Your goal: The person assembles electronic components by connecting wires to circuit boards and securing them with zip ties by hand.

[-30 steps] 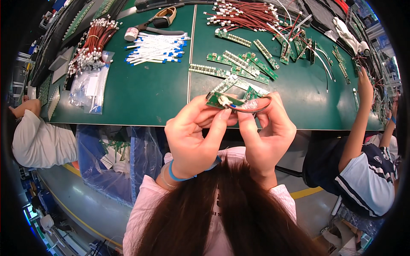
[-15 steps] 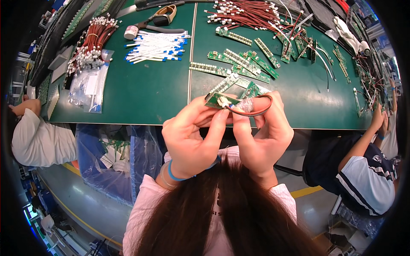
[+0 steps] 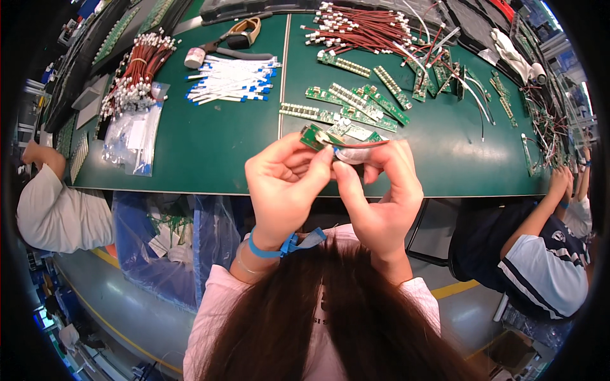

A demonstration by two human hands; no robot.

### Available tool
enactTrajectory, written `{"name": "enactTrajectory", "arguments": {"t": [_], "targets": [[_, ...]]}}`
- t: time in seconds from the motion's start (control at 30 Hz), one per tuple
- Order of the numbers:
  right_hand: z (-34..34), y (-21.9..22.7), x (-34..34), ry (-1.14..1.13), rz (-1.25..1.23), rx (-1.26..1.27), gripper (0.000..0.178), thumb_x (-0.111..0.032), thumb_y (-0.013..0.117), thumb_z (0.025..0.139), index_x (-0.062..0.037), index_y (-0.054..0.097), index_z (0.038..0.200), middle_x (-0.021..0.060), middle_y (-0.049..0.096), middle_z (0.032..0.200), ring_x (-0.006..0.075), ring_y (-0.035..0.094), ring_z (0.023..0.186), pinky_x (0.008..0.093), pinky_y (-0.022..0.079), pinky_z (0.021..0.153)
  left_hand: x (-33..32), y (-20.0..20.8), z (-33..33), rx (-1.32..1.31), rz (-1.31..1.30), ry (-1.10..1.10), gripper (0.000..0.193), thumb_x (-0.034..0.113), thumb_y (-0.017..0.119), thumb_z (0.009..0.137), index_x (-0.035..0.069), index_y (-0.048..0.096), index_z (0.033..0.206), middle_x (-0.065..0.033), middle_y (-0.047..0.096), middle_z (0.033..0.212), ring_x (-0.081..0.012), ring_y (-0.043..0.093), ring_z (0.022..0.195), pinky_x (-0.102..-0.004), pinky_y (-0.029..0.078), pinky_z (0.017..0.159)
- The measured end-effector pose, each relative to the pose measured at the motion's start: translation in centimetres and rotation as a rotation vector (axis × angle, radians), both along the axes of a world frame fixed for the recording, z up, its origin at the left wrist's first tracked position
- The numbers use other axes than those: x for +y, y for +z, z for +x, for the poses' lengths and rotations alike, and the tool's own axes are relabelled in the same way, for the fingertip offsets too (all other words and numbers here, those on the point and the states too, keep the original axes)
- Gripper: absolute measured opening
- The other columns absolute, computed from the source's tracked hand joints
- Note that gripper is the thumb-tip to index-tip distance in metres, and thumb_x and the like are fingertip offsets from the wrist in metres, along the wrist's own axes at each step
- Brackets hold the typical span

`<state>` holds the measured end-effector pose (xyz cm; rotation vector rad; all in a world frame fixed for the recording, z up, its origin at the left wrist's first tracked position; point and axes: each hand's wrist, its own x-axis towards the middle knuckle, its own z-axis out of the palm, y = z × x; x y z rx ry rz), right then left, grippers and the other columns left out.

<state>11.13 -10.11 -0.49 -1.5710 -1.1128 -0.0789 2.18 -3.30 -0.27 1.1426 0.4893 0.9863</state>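
My left hand, with a blue band at the wrist, is closed on a small green circuit board just above the table's near edge. A pale connector sits on the board, and a red and black wire lead runs from it toward my right hand. The right fingers are closed around the lead's far part. A whitish, shiny strip with a blue tip by my left thumb lies between the hands; its far end is hidden by the right fingers. Beyond are several loose circuit boards.
White flat cables with blue ends lie left of centre, below pliers. Bundled red wire leads and a plastic bag are farther left. More red leads lie at the back. People sit at both sides; a blue-lined bin stands below.
The wire lead, which arched up in a loop, now lies flatter. My right hand has shifted slightly left, and the board in my left hand has tilted. The whitish strip shows more.
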Motion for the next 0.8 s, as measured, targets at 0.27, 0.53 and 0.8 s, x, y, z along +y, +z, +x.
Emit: {"name": "enactTrajectory", "arguments": {"t": [0.27, 0.53, 0.8], "targets": [[4.1, 0.6, -2.7, -0.132, -0.025, -0.029, 0.019, -0.004, 0.064, 0.065, -0.0033, 0.057, 0.083, 0.0023, 0.056, 0.063, 0.0132, 0.05, 0.056, 0.0243, 0.038, 0.061, 0.3, 0.5, 3.1, 0.005, -0.117, -0.211, 0.013, -0.004, 0.051, 0.078, -0.009, 0.052, 0.091, -0.012, 0.059, 0.083, -0.016, 0.06, 0.069, -0.0247, 0.052, 0.061], [13.6, 3.2, -7.7, -0.456, -0.463, -0.05, 0.011, -0.01, 0.056, 0.073, -0.0025, 0.06, 0.08, 0.0069, 0.057, 0.058, 0.0144, 0.054, 0.053, 0.0245, 0.04, 0.053, 1.3, 0.6, 6.1, 0.246, 0.052, -0.573, 0.027, 0.009, 0.059, 0.076, -0.004, 0.052, 0.099, -0.0114, 0.059, 0.092, -0.0129, 0.057, 0.082, -0.0224, 0.046, 0.071], [16.6, 3.5, -7.2, -0.561, -0.509, -0.225, 0.019, -0.016, 0.061, 0.071, -0.0082, 0.06, 0.089, 0.0059, 0.06, 0.064, 0.0188, 0.056, 0.056, 0.028, 0.042, 0.055, 4.9, 0.8, 5.0, 0.592, 0.341, -0.426, 0.013, 0.008, 0.056, 0.076, -0.001, 0.06, 0.084, -0.0088, 0.061, 0.067, -0.0129, 0.06, 0.063, -0.0217, 0.046, 0.056]]}}
